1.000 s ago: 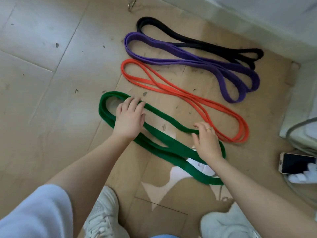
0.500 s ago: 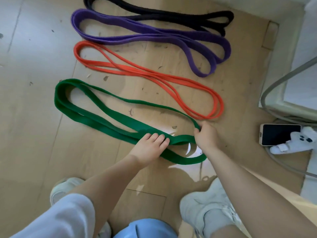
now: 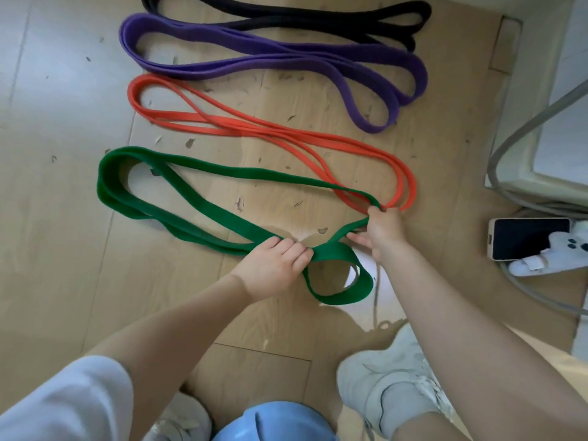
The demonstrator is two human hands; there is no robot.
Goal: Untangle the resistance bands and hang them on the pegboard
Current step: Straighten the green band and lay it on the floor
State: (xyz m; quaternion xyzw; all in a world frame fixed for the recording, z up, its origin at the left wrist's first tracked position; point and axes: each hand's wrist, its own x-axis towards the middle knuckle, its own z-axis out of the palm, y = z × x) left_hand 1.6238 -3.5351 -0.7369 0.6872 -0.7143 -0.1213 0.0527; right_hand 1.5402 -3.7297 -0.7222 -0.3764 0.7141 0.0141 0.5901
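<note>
I am crouched over the floor [image 3: 47, 218] with the green band [image 3: 203, 210] stretched out left to right in front of my shoes. My left hand [image 3: 273, 268] grips its gathered strands at the near middle, fingers curled over the top. My right hand [image 3: 383, 230] pinches the right end of the loop, right where it overlaps the orange band [image 3: 276, 132], which lies just beyond. A small loop of green hangs toward me between my two hands.

Beyond the orange one lie the purple band [image 3: 254, 55] and, farthest, the black band [image 3: 286, 17], each laid out separately. A phone [image 3: 525, 237] sits to the right, well clear of the bands.

I judge this step to be gathering the green band for hanging. To do it well I should lift the right end straight up and toward me, so the green strand comes off the orange one instead of dragging it along. My left hand should keep the strands flat and together, with no twist folded in. The small near loop needs shaking out before I stand. The pegboard is not in view.
</note>
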